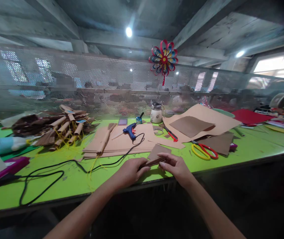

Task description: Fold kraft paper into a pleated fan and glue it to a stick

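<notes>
Between both hands is a piece of brown paper (pixel 159 151) with narrow folds along its near edge, held just above the front of the green table. My left hand (pixel 133 171) pinches the folded edge from the left. On the right side, the thumb and fingers of my right hand (pixel 176 167) close on the same folds. Beyond the hands lies a stack of flat brown paper sheets (pixel 137 142). A blue glue gun (pixel 130 131) and a rolled paper piece with a fringed end (pixel 106 138) rest on that stack.
Scissors (pixel 203 151) with yellow and red handles and a red-handled cutter (pixel 173 135) lie to the right, near large brown sheets (pixel 221 121). A black cord (pixel 77 162) loops across the left of the table (pixel 82 181). Fringed paper rolls (pixel 64 127) are piled there.
</notes>
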Demonstrator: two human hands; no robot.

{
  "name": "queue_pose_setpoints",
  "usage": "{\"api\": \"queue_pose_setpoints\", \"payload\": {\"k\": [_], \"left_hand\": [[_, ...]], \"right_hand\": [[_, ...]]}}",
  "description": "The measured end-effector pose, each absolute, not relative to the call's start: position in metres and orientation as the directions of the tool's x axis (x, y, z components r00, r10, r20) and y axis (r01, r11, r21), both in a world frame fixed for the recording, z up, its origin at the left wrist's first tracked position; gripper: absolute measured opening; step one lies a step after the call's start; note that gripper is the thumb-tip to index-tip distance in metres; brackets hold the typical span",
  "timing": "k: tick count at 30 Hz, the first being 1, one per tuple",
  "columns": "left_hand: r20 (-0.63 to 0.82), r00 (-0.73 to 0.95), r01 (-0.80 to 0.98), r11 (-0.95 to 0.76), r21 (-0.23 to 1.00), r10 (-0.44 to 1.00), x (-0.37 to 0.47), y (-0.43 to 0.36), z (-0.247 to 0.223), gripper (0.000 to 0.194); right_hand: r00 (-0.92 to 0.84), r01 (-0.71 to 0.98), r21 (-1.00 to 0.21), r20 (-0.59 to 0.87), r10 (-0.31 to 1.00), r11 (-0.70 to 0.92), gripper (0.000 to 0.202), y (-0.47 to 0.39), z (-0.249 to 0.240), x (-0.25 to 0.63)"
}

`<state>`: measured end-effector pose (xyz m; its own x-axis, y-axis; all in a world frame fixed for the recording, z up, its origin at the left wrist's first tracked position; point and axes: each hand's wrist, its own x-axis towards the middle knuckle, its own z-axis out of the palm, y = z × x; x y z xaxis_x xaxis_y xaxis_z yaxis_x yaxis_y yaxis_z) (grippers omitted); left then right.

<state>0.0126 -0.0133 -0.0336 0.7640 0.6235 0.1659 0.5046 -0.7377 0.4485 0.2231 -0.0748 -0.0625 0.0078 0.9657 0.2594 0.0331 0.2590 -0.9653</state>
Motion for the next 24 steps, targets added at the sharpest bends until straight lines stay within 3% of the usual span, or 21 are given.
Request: {"api": "queue_pose_setpoints", "payload": {"k": [12,17,24], "left_hand": [[0.263,0.792,0.48,-0.829,0.287,0.55,0.013,-0.009,-0.041,0.032],[0.277,0.768,0.494,-0.809,0.319,0.578,0.014,-0.004,-0.047,0.03],[0.285,0.75,0.474,-0.786,0.397,0.596,0.013,-0.006,-0.045,0.032]], "right_hand": [[0.115,0.138,-0.938,0.333,0.936,0.317,0.029,-0.074,-0.073,0.215],[0.159,0.274,-0.891,0.414,0.896,0.363,0.02,-0.075,-0.076,0.213],[0.12,0.337,-0.847,0.472,0.873,0.411,0.019,-0.081,-0.061,0.219]]}}
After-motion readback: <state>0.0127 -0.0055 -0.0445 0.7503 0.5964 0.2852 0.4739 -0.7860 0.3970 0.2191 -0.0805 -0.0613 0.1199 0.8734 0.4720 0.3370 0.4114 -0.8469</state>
